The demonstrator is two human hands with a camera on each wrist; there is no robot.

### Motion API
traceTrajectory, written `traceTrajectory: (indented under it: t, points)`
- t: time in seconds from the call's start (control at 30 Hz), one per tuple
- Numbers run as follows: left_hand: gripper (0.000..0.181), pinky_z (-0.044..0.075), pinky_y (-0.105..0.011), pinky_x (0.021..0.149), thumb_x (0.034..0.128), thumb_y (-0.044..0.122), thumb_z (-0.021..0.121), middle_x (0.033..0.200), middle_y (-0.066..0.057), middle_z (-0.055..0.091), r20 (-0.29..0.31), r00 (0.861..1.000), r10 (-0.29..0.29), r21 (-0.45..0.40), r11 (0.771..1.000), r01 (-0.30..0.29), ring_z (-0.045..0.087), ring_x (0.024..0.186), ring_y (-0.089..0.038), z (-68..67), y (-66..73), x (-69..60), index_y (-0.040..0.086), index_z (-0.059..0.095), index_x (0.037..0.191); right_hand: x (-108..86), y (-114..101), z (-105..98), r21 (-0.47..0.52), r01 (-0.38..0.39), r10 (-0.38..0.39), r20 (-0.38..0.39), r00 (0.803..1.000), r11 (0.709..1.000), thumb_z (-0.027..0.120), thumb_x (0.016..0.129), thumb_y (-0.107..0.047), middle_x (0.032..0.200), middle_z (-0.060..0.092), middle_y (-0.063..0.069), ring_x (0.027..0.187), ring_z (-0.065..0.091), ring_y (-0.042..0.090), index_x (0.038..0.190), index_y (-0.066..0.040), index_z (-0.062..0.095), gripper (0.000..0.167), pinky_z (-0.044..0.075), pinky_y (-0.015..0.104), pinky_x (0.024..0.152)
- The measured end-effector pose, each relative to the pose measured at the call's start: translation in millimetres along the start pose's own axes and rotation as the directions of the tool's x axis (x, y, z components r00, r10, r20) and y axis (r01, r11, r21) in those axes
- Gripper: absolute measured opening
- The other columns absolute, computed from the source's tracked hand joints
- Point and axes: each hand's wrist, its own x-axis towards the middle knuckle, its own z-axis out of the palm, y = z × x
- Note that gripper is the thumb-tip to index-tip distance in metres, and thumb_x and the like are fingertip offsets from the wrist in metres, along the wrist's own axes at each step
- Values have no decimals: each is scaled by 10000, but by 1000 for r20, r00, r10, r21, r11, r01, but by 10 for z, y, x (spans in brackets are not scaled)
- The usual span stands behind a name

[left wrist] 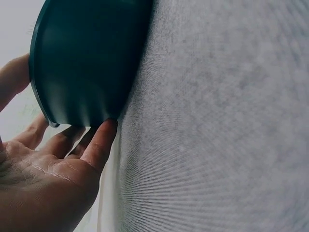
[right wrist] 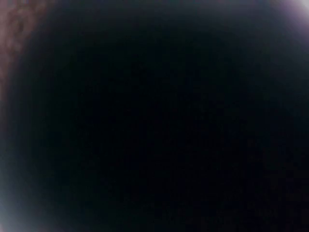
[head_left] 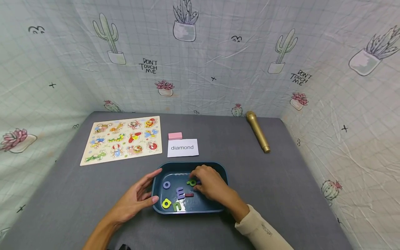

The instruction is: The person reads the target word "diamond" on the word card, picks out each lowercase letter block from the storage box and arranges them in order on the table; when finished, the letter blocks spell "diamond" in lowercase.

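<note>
A dark blue tray [head_left: 206,207] holds several small letters: a purple o [head_left: 166,185], a purple m [head_left: 180,193], a yellow letter [head_left: 166,203], a green n [head_left: 177,206] and a dark red bar-like piece [head_left: 189,195]. My left hand [head_left: 137,198] touches the tray's left end, fingers spread along its outer wall and thumb by the near corner; the left wrist view shows this hand [left wrist: 58,169] against the wall. My right hand [head_left: 212,184] reaches inside, curved over a green letter [head_left: 191,182] and a partly covered purple piece. Whether it pinches either is hidden; the right wrist view is dark.
Behind the tray lie a white card [head_left: 182,148] reading "diamond" and a pink block [head_left: 175,136]. An insect puzzle board [head_left: 125,139] is at the back left. A gold microphone [head_left: 258,132] lies at the back right. Printed cloth [head_left: 212,93] surrounds the grey table [head_left: 287,194].
</note>
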Motion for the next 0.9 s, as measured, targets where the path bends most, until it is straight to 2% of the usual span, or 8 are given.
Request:
traceTrajectory:
  t: [0.2, 0.43, 0.67, 0.9]
  points:
    - [791, 498, -376, 1184, 996, 141, 757, 1773, -101, 223, 3, 1000, -6, -2, 1000, 6, 232, 1625, -458, 2, 2, -1, 264, 348, 1662, 21, 13, 77, -68, 39, -41, -30, 999, 997, 901, 851, -105, 1075, 771, -13, 1036, 672, 174, 1080, -158, 833, 244, 599, 393, 950]
    - [797, 490, -388, 1187, 992, 135, 761, 1773, -99, 224, -2, 1000, 4, 4, 1000, -4, 229, 1626, -458, 1, -3, -4, 275, 348, 1660, 29, 20, 111, -106, 48, -54, -61, 997, 993, 926, 834, -163, 1020, 760, -22, 990, 662, 176, 1024, -171, 836, 211, 591, 387, 920]
    - [797, 483, -434, 1196, 988, 156, 771, 1772, -99, 229, -6, 1000, -1, 23, 1000, 1, 232, 1626, -456, 2, 4, -1, 281, 355, 1656, -7, -16, 34, -30, -27, 24, -94, 995, 999, 924, 847, -249, 975, 724, -45, 896, 570, 125, 1032, -182, 821, 222, 533, 311, 812]
    - [800, 479, -502, 1198, 980, 168, 781, 1763, -111, 249, -12, 1000, -2, 51, 999, 2, 270, 1609, -466, -3, 13, -4, 277, 363, 1653, -82, -19, -108, 85, -44, 61, -212, 975, 995, 935, 830, -249, 971, 722, -43, 924, 589, 122, 1038, -178, 796, 260, 545, 330, 818]
